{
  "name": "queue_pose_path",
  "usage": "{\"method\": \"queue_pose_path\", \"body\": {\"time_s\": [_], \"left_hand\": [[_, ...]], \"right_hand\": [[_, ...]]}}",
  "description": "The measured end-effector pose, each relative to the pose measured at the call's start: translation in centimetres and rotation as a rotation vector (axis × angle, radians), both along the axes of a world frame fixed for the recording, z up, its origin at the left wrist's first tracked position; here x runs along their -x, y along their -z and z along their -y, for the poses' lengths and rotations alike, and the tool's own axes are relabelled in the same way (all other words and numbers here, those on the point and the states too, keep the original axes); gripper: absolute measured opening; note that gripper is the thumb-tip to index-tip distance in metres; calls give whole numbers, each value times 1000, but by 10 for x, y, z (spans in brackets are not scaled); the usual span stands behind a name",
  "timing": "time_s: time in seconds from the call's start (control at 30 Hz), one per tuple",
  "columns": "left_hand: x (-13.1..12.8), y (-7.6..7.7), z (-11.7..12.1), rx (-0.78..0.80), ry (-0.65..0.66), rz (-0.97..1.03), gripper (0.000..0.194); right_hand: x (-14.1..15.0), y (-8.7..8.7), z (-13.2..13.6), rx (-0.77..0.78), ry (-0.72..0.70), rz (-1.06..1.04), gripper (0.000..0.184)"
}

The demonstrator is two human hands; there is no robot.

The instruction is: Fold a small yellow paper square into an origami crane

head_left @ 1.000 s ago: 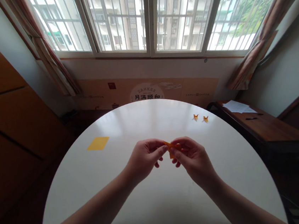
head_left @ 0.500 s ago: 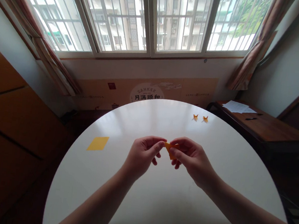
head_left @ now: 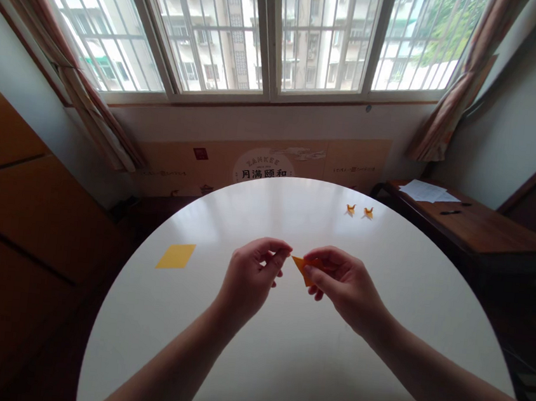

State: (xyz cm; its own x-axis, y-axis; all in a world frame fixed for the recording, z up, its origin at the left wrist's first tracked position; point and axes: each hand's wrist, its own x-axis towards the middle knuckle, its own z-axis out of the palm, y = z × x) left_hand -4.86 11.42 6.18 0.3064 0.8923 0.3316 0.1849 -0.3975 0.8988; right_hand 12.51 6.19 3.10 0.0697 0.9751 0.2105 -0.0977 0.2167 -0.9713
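A small folded piece of orange origami paper [head_left: 303, 268] is pinched between the thumb and fingers of my right hand [head_left: 343, 277], above the table. Its narrow point sticks out toward the left. Just left of that point is my left hand [head_left: 253, 272], thumb and index finger pressed together, with no paper visible between them. My right fingers hide the rest of the folded paper. On the left of the table lies a flat yellow paper sheet [head_left: 176, 256]. Two small folded orange paper birds, a left bird [head_left: 350, 210] and a right bird [head_left: 368, 213], stand at the far right.
The round white table [head_left: 251, 364] spans the space before me. Behind it are a printed cardboard panel [head_left: 310, 160] and a barred window. A wooden side table [head_left: 490, 227] with white papers [head_left: 426, 191] and a dark pen [head_left: 451, 213] stands at right.
My left hand has slid left along the folded paper and off its point. The right hand has stayed almost still, holding the paper, more of which now shows.
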Motion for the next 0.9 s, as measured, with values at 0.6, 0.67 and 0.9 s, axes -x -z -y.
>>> {"method": "queue_pose_path", "body": {"time_s": [0.6, 0.67, 0.9], "left_hand": [[8, 2, -7, -162, 260, -360, 25], [9, 2, -9, -175, 245, -380, 27], [13, 1, -13, -175, 173, -339, 29]], "right_hand": [[-2, -1, -1, 17, -130, 2, 20], [-1, -2, -1, 15, -120, 18, 20], [-2, 0, -1, 30, -75, 35, 21]]}}
